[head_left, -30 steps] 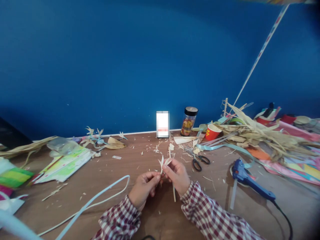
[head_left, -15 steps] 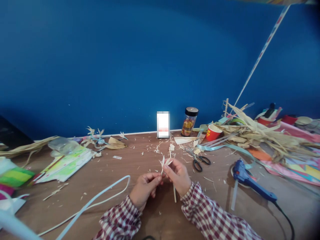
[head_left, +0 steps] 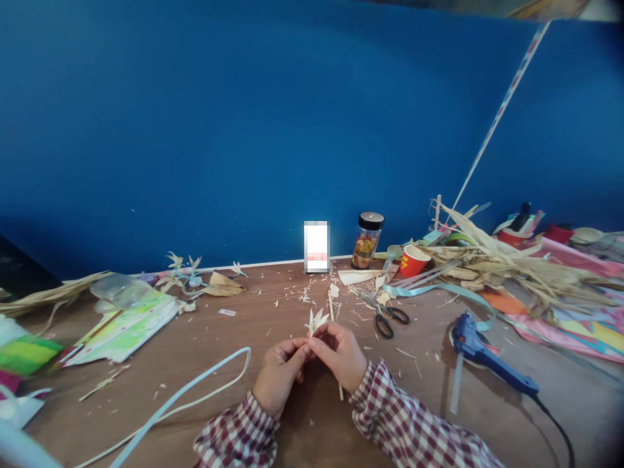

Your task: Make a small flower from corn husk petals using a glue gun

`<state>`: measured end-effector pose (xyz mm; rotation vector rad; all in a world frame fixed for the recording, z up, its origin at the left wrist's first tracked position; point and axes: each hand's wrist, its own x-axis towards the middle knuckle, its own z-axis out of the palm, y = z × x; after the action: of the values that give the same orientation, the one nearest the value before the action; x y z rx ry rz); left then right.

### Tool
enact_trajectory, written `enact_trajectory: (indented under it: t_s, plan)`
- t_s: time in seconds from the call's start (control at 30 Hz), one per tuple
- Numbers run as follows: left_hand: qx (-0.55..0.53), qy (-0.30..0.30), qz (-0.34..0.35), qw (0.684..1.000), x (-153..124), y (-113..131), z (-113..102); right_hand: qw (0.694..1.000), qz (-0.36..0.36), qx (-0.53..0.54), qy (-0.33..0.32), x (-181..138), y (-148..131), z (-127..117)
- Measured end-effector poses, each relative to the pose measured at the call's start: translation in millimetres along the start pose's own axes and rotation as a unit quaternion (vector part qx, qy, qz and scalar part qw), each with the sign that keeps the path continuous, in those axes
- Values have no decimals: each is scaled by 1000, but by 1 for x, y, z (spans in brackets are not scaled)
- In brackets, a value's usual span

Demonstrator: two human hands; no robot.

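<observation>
Between my fingertips, a small pale flower of pointed husk-like petals (head_left: 316, 320) stands upright over the middle of the table. My left hand (head_left: 281, 372) pinches its base from the left, thumb and fingers pressed together. From the right, my right hand (head_left: 338, 354) pinches the same base, its thumb meeting the left one. The lower end of the flower is hidden by my fingers. Past my right hand lies a thin pale stick (head_left: 331, 305), partly covered by that hand. Black-handled scissors (head_left: 391, 320) rest on the table to the right.
A blue glue gun (head_left: 492, 354) sits at the right, its cord trailing forward. Dried corn husks (head_left: 492, 253), a red paper cup (head_left: 414, 261) and a lidded jar (head_left: 367, 240) stand farther back. A pale looped cable (head_left: 195, 380) crosses the left front. Husk scraps litter the table.
My fingertips have drawn together at the flower's base. The right hand has moved slightly down and left, and the petals now show above both thumbs.
</observation>
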<state>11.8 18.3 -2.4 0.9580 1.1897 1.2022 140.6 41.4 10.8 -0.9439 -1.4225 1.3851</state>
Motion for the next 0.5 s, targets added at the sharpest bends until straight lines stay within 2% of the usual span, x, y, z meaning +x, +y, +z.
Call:
enact_trajectory:
  t_s: [0.17, 0.3, 0.5]
  plan:
    - [-3, 18, 16, 1000, 0, 0, 1, 1000, -14, -1, -1, 0, -1, 0]
    - [-12, 4, 31, 999, 1, -2, 0, 1000, -16, -16, 2, 0, -1, 1]
    - [-35, -8, 3, 999, 1, 1, -1, 1000, -5, 7, -14, 1, 2, 0]
